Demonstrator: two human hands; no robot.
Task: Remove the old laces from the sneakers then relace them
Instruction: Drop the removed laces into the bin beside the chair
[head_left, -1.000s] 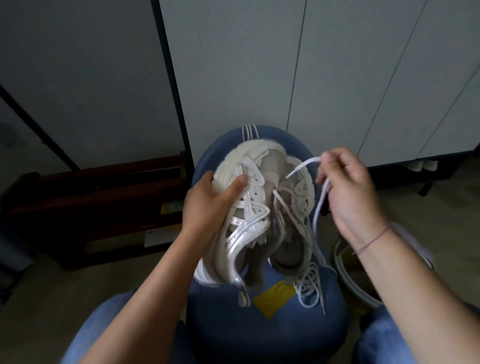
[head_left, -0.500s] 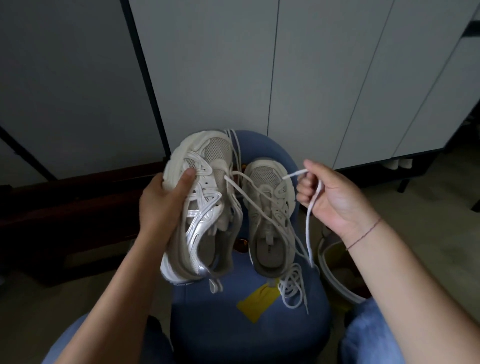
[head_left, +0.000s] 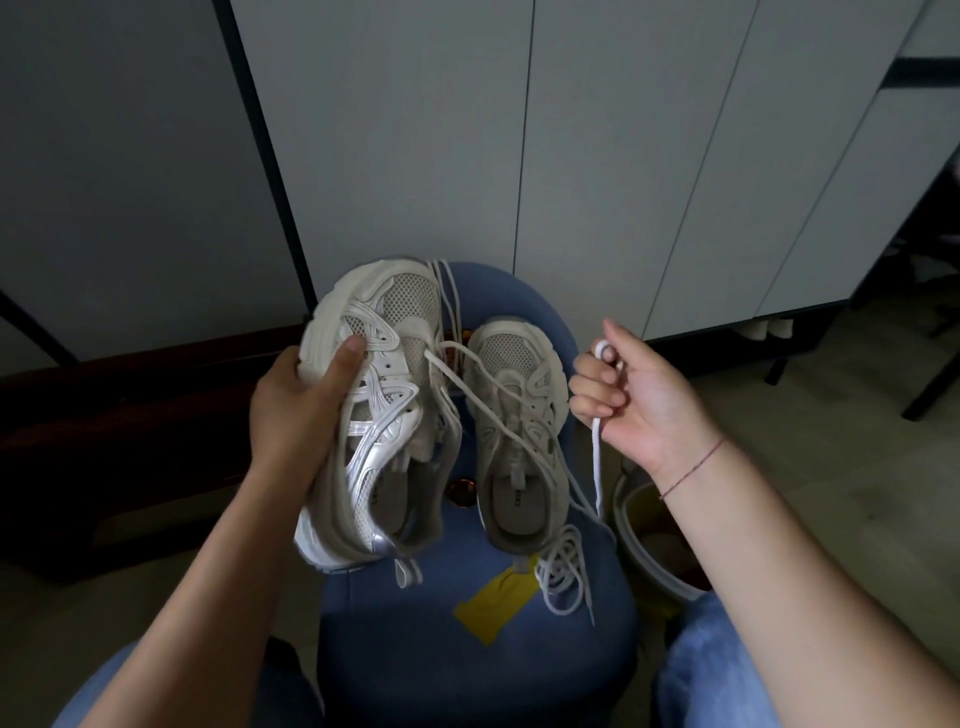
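Left hand gripped the first sneaker by its sole edge near the toe, thumb pressed on the upper, palm wrapped under the sole; shoe was lifted and tilted over the left part of the blue stool, toe pointing away, heel toward the person. Second sneaker sat flat on the stool seat just to the right, toe also pointing away, opening facing up. Right hand was held palm-up beside the second sneaker, fingers curled closed around a white lace; 1 end looped over the fingertip at the top, the other end hung straight down below the hand toward the stool's right edge. A loose lace strand ran from the eyelets of the held sneaker diagonally across the second sneaker; whether it was joined to the lace in the right hand could not be told. A bundled pile of white lace lay on the seat in front of the second sneaker's heel, next to a yellow tag. A thin red string circled the right wrist. A pale bin stood on the floor right of the stool. Grey cabinet panels filled the background.
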